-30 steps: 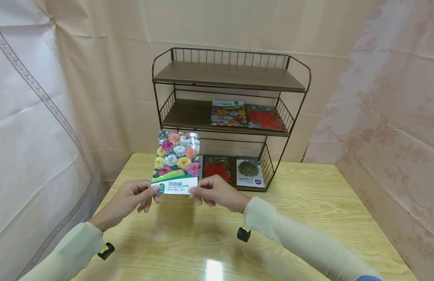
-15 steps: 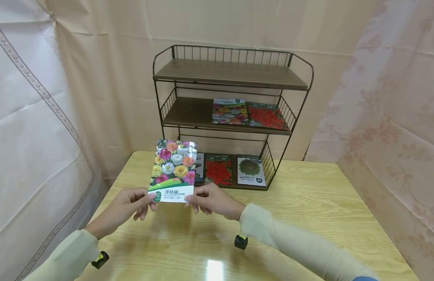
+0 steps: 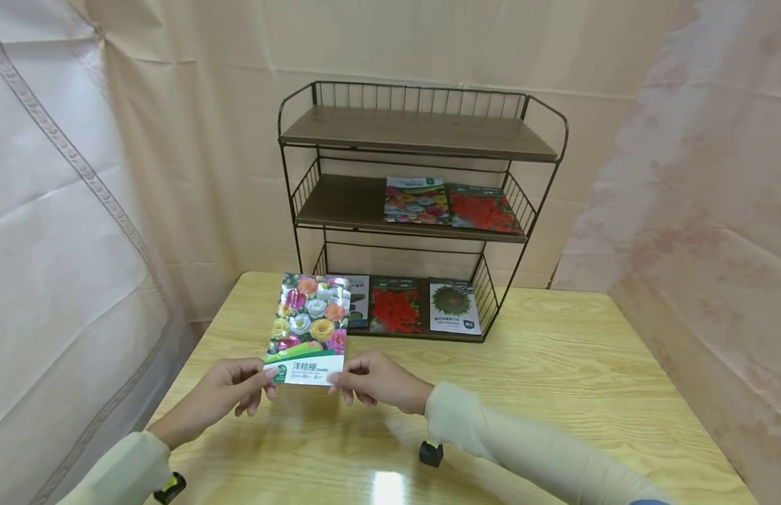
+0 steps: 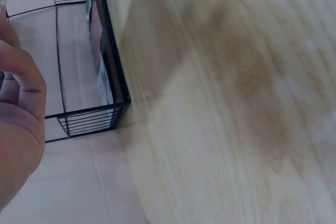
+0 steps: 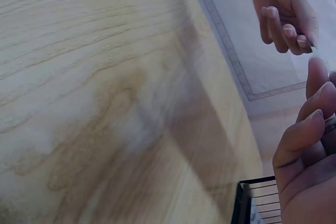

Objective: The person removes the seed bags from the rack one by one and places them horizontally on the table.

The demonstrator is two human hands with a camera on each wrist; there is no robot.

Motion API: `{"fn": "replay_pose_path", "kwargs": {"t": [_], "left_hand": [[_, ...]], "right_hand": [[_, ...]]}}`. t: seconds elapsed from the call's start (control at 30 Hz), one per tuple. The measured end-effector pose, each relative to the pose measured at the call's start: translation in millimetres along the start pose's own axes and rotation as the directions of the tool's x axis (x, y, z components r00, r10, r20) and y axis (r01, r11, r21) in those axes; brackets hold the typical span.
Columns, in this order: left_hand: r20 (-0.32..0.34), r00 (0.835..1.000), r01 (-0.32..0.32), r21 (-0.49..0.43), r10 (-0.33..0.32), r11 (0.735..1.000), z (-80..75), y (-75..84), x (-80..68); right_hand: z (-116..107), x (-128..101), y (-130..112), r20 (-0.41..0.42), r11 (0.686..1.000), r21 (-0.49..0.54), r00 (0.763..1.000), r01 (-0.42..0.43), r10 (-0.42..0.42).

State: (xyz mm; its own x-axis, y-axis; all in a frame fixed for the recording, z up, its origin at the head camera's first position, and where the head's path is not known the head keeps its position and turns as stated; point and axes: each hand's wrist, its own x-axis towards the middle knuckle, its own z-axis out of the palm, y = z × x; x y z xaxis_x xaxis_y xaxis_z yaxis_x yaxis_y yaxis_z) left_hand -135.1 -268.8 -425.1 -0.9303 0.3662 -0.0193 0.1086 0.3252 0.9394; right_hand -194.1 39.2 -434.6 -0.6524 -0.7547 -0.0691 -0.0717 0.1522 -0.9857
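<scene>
A seed packet (image 3: pixel 308 326) printed with colourful flowers is held up above the table in the head view. My left hand (image 3: pixel 229 387) pinches its lower left corner between thumb and fingers. At the lower right corner, my right hand (image 3: pixel 384 382) pinches it the same way. Behind the packet, partly covered by it, a grey-and-white packet (image 3: pixel 358 298) lies on the bottom shelf. Both hands also appear in the wrist views, the left hand (image 4: pixel 21 87) at the left edge and the right hand (image 5: pixel 310 150) at the right edge.
A dark metal rack (image 3: pixel 418 133) with three shelves stands at the table's back. Its middle shelf bears a flower packet (image 3: pixel 415 200) and a red-flower packet (image 3: pixel 485 209). Below lie another red-flower packet (image 3: pixel 395 305) and a sunflower packet (image 3: pixel 453 306). The wooden table (image 3: pixel 554 365) extends rightward.
Both hands have lowered the seed packet and drawn it slightly left, towards the person. More of the grey-and-white packet on the bottom shelf has come into sight. Both hands keep their pinch.
</scene>
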Motion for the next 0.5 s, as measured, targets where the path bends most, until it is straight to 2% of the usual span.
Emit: {"fn": "replay_pose_path", "kwargs": {"t": [0.17,0.5], "left_hand": [[0.026,1.0,0.009,-0.002,-0.009,1.0,0.3,-4.6,-2.9],[0.024,0.997,0.073,-0.008,-0.073,0.997,2.5,-23.7,-14.2]], "right_hand": [[6,-1,3,-0.01,0.999,0.028,1.0,-0.015,0.015],[23,6,21,-0.01,0.996,0.074,0.999,-0.051,0.051]]}}
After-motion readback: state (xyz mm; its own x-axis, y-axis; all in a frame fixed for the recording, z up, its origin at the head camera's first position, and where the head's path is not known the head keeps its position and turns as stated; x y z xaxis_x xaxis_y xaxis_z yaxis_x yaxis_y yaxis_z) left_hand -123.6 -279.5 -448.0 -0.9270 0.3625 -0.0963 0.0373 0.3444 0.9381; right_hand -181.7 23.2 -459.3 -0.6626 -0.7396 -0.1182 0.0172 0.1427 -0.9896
